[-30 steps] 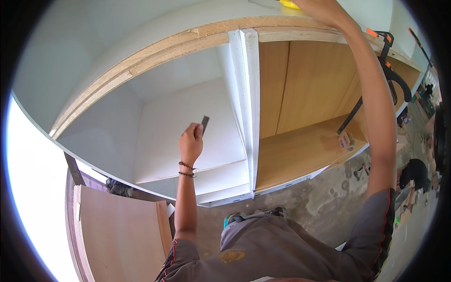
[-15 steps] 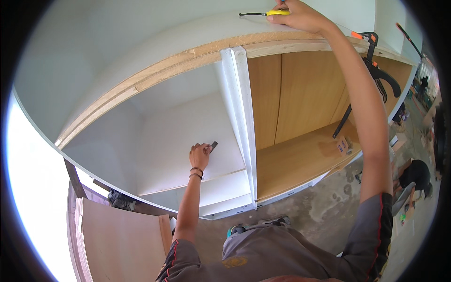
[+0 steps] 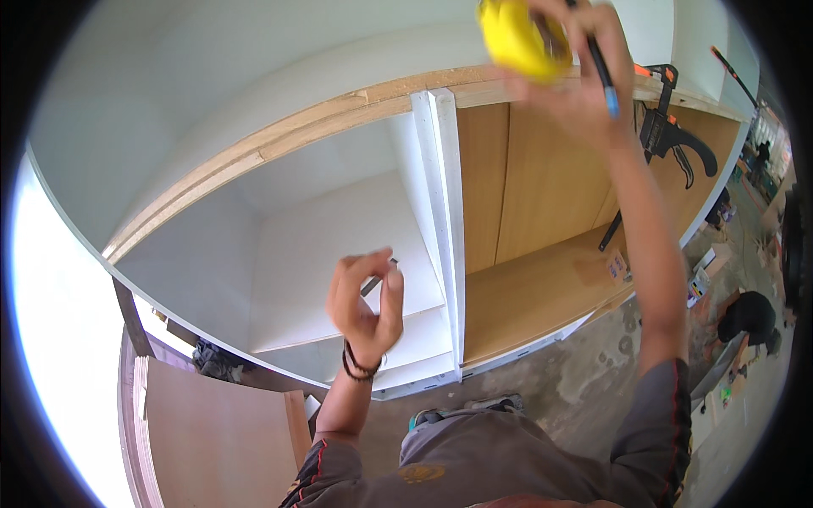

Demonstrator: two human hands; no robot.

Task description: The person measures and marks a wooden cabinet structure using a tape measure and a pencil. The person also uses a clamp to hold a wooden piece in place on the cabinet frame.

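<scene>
My right hand is raised at the upper right, blurred by motion. It grips a yellow tape measure, and a dark pen with a blue end is tucked between its fingers. In front of the white left compartment hangs my left hand, fingers bent, a gap between thumb and forefinger. Through that gap shows a short dark bar; it appears to lie on the white shelf, and its kind is unclear. Dark bracelets circle the left wrist.
A black bar clamp grips the light wooden rail at right. A white post divides the white compartment from the wood-coloured one. Stacked panels stand lower left. Another person crouches at far right.
My right hand has come down and nearer from the white surface above the rail, bringing the tape measure and pen. My left hand has lifted off the dark bar, its fingers parting.
</scene>
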